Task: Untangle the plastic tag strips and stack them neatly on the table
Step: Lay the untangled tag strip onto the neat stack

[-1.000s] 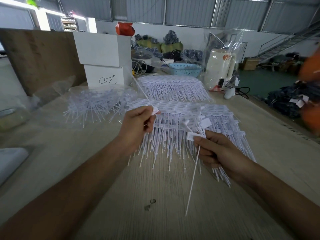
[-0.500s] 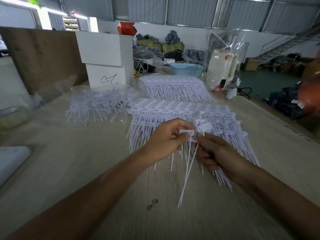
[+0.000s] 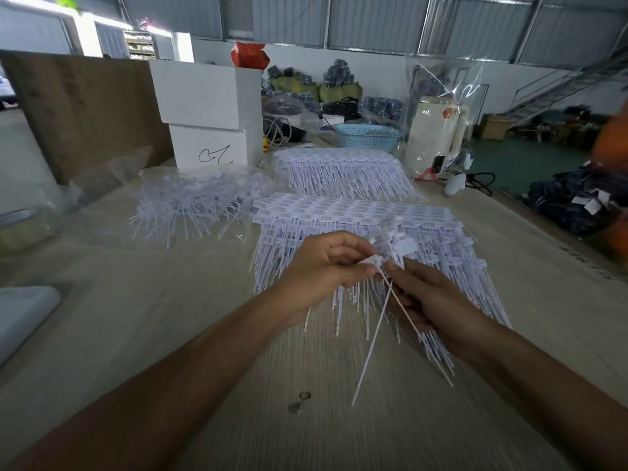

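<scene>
Left hand (image 3: 323, 266) fingers pinch a tag (image 3: 372, 261); right hand (image 3: 431, 297) fingers grip a tag bundle (image 3: 394, 241), above stack (image 3: 339, 212) on tabletop (image 3: 170, 317).

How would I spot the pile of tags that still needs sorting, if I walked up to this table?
Start at the white boxes at the table's far side. Just in front of them, left of the two tidy stacks, lies the tangled pile. Unlike the near stack and far stack, its strips point every way and sit on a crumpled clear plastic bag.
</scene>
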`<state>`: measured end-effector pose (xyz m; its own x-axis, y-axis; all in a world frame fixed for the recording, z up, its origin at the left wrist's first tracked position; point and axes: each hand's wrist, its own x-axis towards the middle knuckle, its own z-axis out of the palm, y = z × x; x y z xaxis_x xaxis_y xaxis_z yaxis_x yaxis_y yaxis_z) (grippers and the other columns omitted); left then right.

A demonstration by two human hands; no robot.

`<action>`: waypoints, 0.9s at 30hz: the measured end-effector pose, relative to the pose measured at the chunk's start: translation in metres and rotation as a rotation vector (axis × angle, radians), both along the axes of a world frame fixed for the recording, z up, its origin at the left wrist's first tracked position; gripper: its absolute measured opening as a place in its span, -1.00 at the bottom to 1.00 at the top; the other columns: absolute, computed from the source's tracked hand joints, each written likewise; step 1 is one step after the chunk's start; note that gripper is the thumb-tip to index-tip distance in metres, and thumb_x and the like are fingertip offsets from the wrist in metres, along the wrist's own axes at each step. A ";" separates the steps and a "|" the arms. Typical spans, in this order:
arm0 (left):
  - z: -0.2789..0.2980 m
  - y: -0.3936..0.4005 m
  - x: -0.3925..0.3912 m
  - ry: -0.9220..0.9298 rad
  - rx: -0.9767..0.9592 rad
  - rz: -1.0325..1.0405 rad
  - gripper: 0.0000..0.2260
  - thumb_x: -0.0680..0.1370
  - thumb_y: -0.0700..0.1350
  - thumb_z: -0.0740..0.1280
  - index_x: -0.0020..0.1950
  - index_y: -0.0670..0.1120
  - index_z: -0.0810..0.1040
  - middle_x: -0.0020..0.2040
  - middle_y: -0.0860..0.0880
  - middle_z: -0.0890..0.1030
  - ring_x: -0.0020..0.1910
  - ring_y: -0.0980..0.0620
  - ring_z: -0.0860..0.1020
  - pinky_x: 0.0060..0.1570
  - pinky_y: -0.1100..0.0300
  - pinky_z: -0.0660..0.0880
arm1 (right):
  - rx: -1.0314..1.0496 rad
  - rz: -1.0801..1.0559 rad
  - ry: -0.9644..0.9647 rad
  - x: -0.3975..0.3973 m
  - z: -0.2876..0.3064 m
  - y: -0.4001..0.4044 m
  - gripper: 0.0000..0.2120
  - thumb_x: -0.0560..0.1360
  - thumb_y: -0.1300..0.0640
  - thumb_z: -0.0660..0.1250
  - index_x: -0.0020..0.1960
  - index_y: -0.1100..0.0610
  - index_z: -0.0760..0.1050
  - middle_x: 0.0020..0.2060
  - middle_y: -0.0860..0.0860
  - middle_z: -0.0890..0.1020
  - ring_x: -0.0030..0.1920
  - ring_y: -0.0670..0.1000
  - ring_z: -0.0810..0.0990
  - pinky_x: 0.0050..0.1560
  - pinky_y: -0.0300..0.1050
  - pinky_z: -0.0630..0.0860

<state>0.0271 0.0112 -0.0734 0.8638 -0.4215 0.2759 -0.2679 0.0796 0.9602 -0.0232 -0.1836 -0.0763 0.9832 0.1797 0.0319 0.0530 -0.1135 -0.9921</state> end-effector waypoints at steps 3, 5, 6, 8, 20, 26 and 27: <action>0.003 0.004 0.003 0.020 -0.022 0.014 -0.80 0.43 -0.21 0.55 0.01 -0.01 0.70 -0.04 -0.04 0.73 -0.11 0.07 0.67 -0.21 0.30 0.54 | 0.007 -0.007 -0.018 0.001 -0.001 -0.001 -0.63 0.59 -0.12 0.27 -0.12 0.20 0.40 -0.42 -0.01 0.20 -0.45 -0.02 0.11 -0.48 -0.16 0.04; 0.005 0.006 0.004 0.030 -0.055 0.023 -0.79 0.43 -0.23 0.54 0.04 -0.04 0.71 -0.03 -0.05 0.73 -0.13 0.09 0.67 -0.23 0.32 0.53 | 0.032 -0.033 -0.020 0.002 -0.001 -0.002 -0.62 0.63 -0.09 0.24 -0.09 0.25 0.45 -0.42 -0.02 0.21 -0.45 -0.01 0.11 -0.46 -0.13 0.00; 0.006 0.008 0.005 0.034 -0.080 0.031 -0.78 0.43 -0.25 0.54 0.05 -0.07 0.71 -0.04 -0.06 0.73 -0.16 0.10 0.66 -0.24 0.32 0.52 | 0.055 -0.042 -0.016 0.002 -0.001 -0.002 -0.65 0.64 -0.07 0.23 -0.12 0.19 0.51 -0.42 -0.01 0.21 -0.45 -0.01 0.12 -0.46 -0.12 0.00; 0.009 0.011 0.006 0.036 -0.144 0.061 -0.76 0.41 -0.26 0.54 0.04 -0.07 0.72 -0.09 -0.07 0.73 -0.21 0.12 0.64 -0.22 0.30 0.53 | 0.132 -0.042 0.022 0.002 0.001 -0.003 -0.72 0.60 -0.08 0.27 -0.14 0.09 0.56 -0.41 0.01 0.21 -0.47 -0.03 0.15 -0.48 -0.17 0.02; 0.012 0.013 0.010 -0.044 -0.355 0.188 -0.71 0.26 -0.19 0.58 -0.04 -0.11 0.71 -0.04 -0.16 0.72 -0.02 -0.12 0.66 0.01 0.12 0.60 | 0.109 0.229 0.113 -0.003 0.006 -0.009 -0.63 0.47 -0.14 0.41 0.04 0.16 0.61 -0.34 0.03 0.12 -0.44 -0.07 0.08 -0.50 -0.23 0.05; 0.011 0.015 0.012 -0.031 -0.349 0.205 -0.69 0.26 -0.21 0.58 -0.03 -0.16 0.69 -0.11 -0.13 0.71 -0.07 -0.07 0.65 0.02 0.12 0.60 | 0.165 0.252 0.124 -0.001 0.001 -0.007 -0.73 0.63 0.03 0.29 -0.22 0.07 0.39 -0.35 0.04 0.17 -0.45 -0.07 0.11 -0.50 -0.20 0.03; 0.011 0.016 0.013 -0.024 -0.349 0.212 -0.70 0.27 -0.23 0.58 -0.02 -0.17 0.69 -0.12 -0.13 0.70 -0.09 -0.06 0.65 -0.01 0.13 0.60 | 0.198 0.264 0.131 -0.001 0.000 -0.006 -0.73 0.61 0.01 0.28 -0.21 0.07 0.37 -0.35 0.05 0.21 -0.45 -0.06 0.13 -0.50 -0.21 0.05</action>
<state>0.0400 0.0269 -0.0628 0.9131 -0.1125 0.3919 -0.3352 0.3400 0.8787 -0.0241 -0.1897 -0.0762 0.9016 0.4314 -0.0319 -0.0745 0.0823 -0.9938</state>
